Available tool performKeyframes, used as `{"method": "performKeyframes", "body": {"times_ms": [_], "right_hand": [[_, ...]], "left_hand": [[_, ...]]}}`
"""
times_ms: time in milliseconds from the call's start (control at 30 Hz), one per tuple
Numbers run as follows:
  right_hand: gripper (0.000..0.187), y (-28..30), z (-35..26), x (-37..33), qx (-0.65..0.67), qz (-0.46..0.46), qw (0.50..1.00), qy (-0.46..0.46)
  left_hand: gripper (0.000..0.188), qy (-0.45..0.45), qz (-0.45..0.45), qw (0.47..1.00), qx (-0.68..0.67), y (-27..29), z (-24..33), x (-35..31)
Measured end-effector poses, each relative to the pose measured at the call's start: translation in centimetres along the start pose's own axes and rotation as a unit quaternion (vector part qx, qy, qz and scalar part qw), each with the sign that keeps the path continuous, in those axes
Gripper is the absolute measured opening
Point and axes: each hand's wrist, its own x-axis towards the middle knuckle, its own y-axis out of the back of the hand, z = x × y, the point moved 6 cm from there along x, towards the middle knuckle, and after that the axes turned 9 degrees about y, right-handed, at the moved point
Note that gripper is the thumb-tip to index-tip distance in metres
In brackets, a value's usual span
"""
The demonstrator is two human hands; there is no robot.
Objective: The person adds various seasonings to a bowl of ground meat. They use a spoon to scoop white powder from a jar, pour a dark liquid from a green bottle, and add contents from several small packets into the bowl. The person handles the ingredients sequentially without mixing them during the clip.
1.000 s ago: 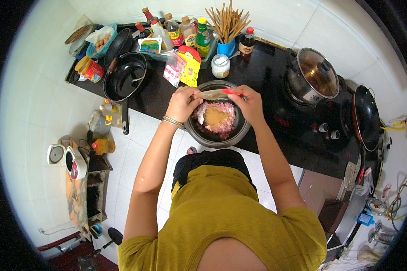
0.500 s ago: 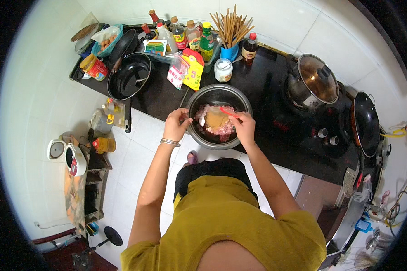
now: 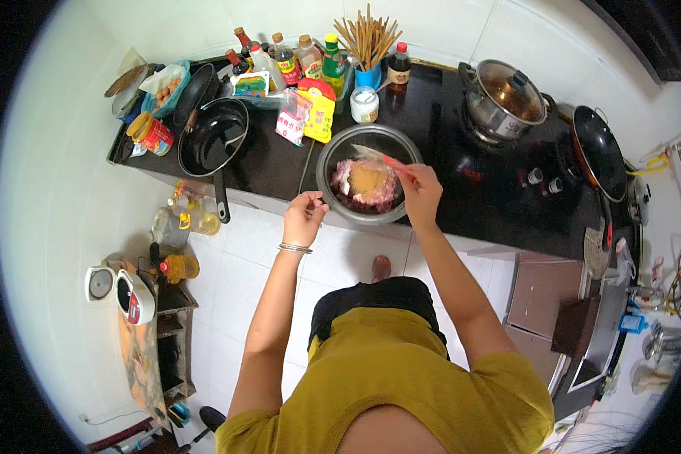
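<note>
Bowl mouth: the bowl (image 3: 371,219) is open above; the red-handled utensil (image 3: 390,160) slants over its far right part, the right hand (image 3: 422,193) blocking that side.
Near left rim: the left hand (image 3: 304,216) fills the approach.
Behind: white-lidded jar (image 3: 365,107) and yellow packet (image 3: 315,113) — a low barrier.
Right: bare counter (image 3: 448,144) runs to the pot (image 3: 499,113); knobs (image 3: 535,175) stick up beyond.
Left: bare counter — pan (image 3: 213,140) past it.
</note>
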Motion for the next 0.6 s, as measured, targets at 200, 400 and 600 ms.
{"method": "performKeyframes", "body": {"times_ms": [200, 400, 600], "right_hand": [[0.015, -0.3, 4.2, -4.5, 0.083, 0.034, 0.945, -0.314], [0.015, 5.3, 3.1, -10.1, 0.349, 0.160, 0.744, -0.547], [0.012, 16.9, 0.7, -13.8, 0.440, 0.208, 0.695, -0.529]], "left_hand": [[0.021, 0.001, -0.022, 0.999, -0.027, 0.6, -1.8, -4.0], [0.017, 0.025, -0.095, 0.991, -0.095, -3.7, -1.3, -6.4], [0.017, -0.049, -0.212, 0.974, -0.067, -13.0, 3.2, -9.4]]}}
